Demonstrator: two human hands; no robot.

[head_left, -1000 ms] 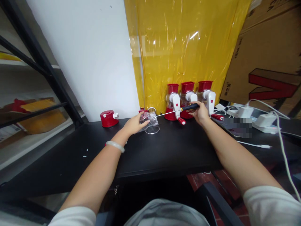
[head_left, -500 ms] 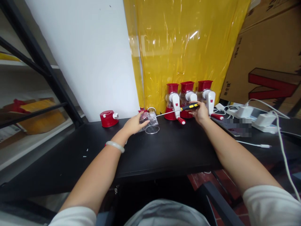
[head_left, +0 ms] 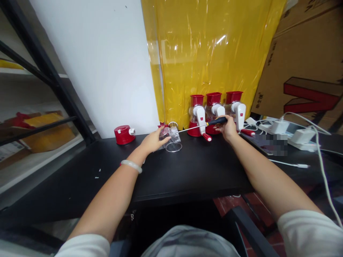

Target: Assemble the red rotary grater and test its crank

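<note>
My left hand is closed round a clear plastic grater body, which lies on its side on the black table. In my right hand is a screwdriver with a black and yellow handle. Its long shaft points left, and the tip meets the clear body; what it touches there is too small to make out. A red base with a white knob stands left of my left hand. Behind the screwdriver are assembled red and white rotary graters, among them the left one and the right one.
At the right lie a phone, white chargers on a power strip and a loose cable end. A white board, yellow film and a cardboard box stand behind the black table.
The screwdriver handle has turned about its axis in my right hand, so less yellow shows. Both hands and the clear body stay in nearly the same place.
</note>
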